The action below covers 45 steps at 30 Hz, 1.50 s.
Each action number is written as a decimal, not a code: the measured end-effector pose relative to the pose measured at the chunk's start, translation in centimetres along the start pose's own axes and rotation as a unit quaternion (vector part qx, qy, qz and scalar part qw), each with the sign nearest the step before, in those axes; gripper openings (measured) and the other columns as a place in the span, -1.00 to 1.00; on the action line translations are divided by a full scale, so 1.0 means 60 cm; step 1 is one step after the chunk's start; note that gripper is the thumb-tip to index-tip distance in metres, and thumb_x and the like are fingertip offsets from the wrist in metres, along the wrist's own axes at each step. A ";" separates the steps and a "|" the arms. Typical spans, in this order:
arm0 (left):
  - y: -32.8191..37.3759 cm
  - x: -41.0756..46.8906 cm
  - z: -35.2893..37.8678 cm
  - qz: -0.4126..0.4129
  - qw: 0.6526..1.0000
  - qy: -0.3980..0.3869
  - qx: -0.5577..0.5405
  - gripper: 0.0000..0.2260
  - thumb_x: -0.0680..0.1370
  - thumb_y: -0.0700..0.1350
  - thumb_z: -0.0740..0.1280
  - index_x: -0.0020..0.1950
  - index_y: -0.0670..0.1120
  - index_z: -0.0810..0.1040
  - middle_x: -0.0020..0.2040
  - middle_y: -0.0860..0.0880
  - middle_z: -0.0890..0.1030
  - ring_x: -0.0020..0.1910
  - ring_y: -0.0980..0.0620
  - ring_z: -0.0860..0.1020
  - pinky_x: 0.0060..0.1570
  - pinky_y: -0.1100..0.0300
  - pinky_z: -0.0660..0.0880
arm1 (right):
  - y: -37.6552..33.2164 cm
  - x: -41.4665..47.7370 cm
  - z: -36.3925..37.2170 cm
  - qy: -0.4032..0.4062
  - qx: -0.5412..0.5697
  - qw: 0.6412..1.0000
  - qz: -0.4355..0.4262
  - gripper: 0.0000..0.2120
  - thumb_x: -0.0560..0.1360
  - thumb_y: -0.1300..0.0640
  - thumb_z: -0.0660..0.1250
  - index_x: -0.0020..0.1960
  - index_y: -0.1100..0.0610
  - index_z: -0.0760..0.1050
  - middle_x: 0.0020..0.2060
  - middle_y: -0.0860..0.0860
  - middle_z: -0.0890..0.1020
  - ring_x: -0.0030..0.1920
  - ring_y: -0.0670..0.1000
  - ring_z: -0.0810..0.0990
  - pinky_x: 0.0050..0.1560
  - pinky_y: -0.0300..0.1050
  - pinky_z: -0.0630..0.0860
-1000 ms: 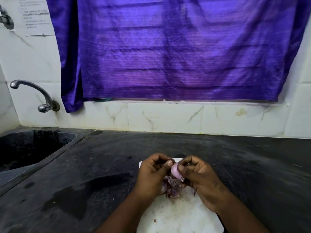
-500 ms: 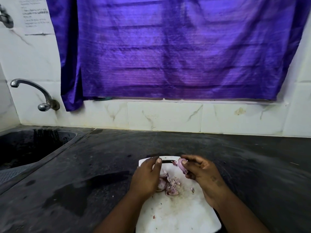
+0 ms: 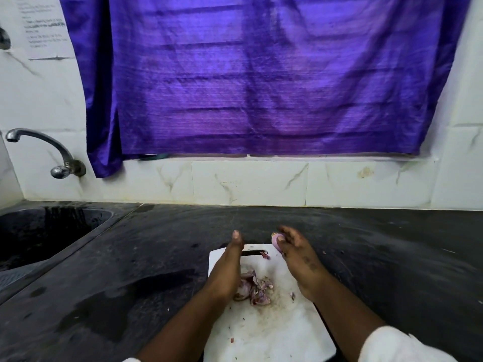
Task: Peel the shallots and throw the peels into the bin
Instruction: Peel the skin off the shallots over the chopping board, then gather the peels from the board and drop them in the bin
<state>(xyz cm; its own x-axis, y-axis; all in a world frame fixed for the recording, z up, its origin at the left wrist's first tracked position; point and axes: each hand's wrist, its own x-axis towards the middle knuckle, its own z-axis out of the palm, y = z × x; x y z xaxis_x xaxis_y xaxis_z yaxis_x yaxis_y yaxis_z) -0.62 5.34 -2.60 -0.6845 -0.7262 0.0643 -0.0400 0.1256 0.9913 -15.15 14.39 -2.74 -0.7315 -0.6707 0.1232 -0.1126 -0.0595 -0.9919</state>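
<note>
A pale pink peeled shallot [image 3: 275, 240] is pinched in the fingertips of my right hand [image 3: 298, 259], held over the far right corner of the white cutting board [image 3: 274, 333]. My left hand [image 3: 228, 267] lies stretched out flat over the board's left side with its fingers pointing away from me and nothing in it. A heap of purple shallot peels [image 3: 254, 287] lies on the board between my two hands, partly hidden by the left hand. A small peel scrap [image 3: 265, 255] rests near the board's handle slot. No bin is in view.
The board lies on a dark stone counter [image 3: 392, 257] with wet patches at the left. A black sink [image 3: 44, 231] with a metal tap [image 3: 39, 142] is at the far left. A purple curtain [image 3: 261, 74] hangs over the tiled wall behind.
My hands have come apart. The left hand let go of the shallot and stretched out flat; the right hand moved forward and right, keeping the shallot.
</note>
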 end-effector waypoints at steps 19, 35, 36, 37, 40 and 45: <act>-0.008 -0.022 -0.002 -0.022 0.996 0.085 -0.025 -0.13 0.29 0.67 -0.14 0.10 0.17 0.68 0.21 0.07 0.67 0.23 -0.02 0.59 0.36 -0.07 0.44 | 0.001 -0.075 0.007 0.152 0.018 0.988 0.038 -0.85 0.69 0.17 0.20 0.19 0.08 0.51 0.06 0.10 0.62 0.12 0.12 0.59 0.08 -0.05 0.44; -0.010 -0.050 -0.018 -0.041 0.993 0.109 0.026 -0.50 0.66 0.31 0.02 0.39 0.12 0.56 0.44 0.01 0.56 0.41 -0.04 0.48 0.49 -0.10 0.33 | 0.004 -0.060 0.049 0.165 0.124 0.978 0.039 -0.82 0.68 0.23 0.20 0.24 0.16 0.50 -0.07 0.06 0.60 0.03 0.06 0.56 0.14 -0.06 0.41; -0.015 -0.045 -0.012 -0.055 0.992 0.100 0.045 -0.43 0.60 0.40 0.00 0.41 0.17 0.54 0.46 0.03 0.53 0.46 -0.06 0.45 0.52 -0.13 0.30 | 0.002 -0.062 0.056 0.156 0.109 0.981 0.038 -0.81 0.68 0.21 0.19 0.25 0.15 0.50 -0.06 0.05 0.60 0.04 0.05 0.57 0.13 -0.06 0.41; -0.015 -0.041 -0.001 -0.066 0.992 0.091 0.059 -0.34 0.51 0.50 -0.03 0.40 0.21 0.54 0.44 0.04 0.55 0.46 -0.08 0.45 0.51 -0.14 0.30 | 0.001 -0.063 0.066 0.145 0.089 0.985 0.038 -0.80 0.68 0.19 0.20 0.26 0.12 0.51 -0.03 0.05 0.62 0.05 0.05 0.58 0.13 -0.04 0.44; -0.014 -0.029 0.032 -0.081 0.992 0.071 0.060 -0.21 0.34 0.65 -0.12 0.21 0.28 0.63 0.19 -0.06 0.72 0.31 -0.17 0.60 0.41 -0.22 0.44 | 0.012 -0.065 0.101 0.097 0.053 0.993 0.050 -0.82 0.65 0.07 0.24 0.23 -0.03 0.53 0.11 0.04 0.68 0.14 0.05 0.65 0.27 0.12 0.57; 0.011 -0.049 0.061 -0.103 0.989 0.046 -0.098 -0.31 0.54 0.50 -0.04 0.09 0.08 0.72 0.06 0.01 0.75 0.14 0.00 0.67 0.33 -0.03 0.52 | 0.021 -0.079 0.116 0.017 0.090 0.994 0.057 -0.66 0.54 -0.13 0.33 0.24 0.00 0.52 0.15 0.10 0.69 0.17 0.18 0.67 0.25 0.27 0.57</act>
<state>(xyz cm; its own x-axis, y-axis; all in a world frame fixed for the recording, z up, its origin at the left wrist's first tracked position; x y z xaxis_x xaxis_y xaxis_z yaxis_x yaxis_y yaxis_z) -1.33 10.05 -2.58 -0.6073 -0.7821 -0.1396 -0.0237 -0.1578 0.9872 -7.10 12.35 -4.78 -0.7547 -0.6560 0.0086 0.0916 -0.1184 -0.9887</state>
